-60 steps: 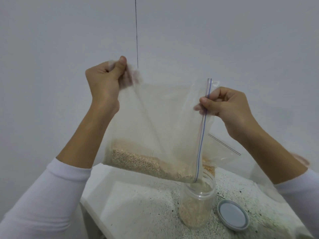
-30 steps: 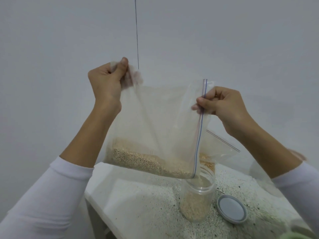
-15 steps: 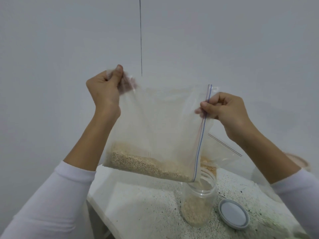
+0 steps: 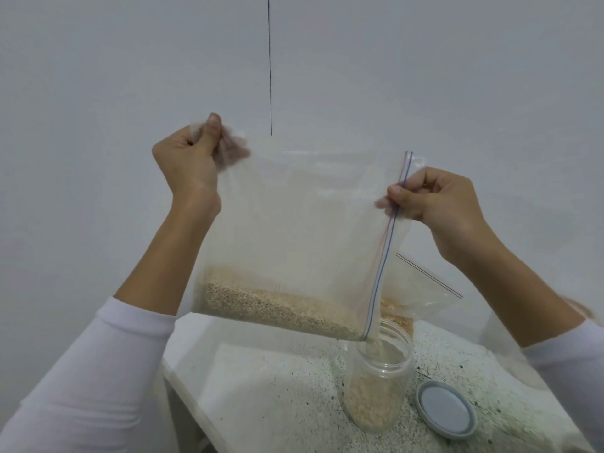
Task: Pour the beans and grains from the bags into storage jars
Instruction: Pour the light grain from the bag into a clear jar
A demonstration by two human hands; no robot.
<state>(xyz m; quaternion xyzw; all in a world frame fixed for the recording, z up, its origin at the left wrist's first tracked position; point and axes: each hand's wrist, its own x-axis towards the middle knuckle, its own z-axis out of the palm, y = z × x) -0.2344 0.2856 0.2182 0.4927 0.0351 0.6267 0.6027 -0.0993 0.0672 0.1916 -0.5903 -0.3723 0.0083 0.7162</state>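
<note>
I hold a clear zip bag (image 4: 300, 223) turned on its side above the table. My left hand (image 4: 189, 161) pinches its bottom corner up high. My right hand (image 4: 431, 197) pinches the zip edge with its blue line. Pale grains (image 4: 271, 305) lie along the bag's low side and run out of the lower zip corner in a thin stream. They fall into a clear plastic jar (image 4: 376, 390) standing upright below, which holds grains up to about half its height.
The jar's grey lid (image 4: 446, 409) lies flat just right of the jar. Behind the jar stands another clear zip bag (image 4: 421, 289) with grains in it. The speckled white table (image 4: 277, 387) ends in an edge at the left. A plain wall fills the background.
The bag's zip corner now pours a visible stream into the jar, and the grain level in the jar has risen a little. Both hands keep their hold with only slight shifts.
</note>
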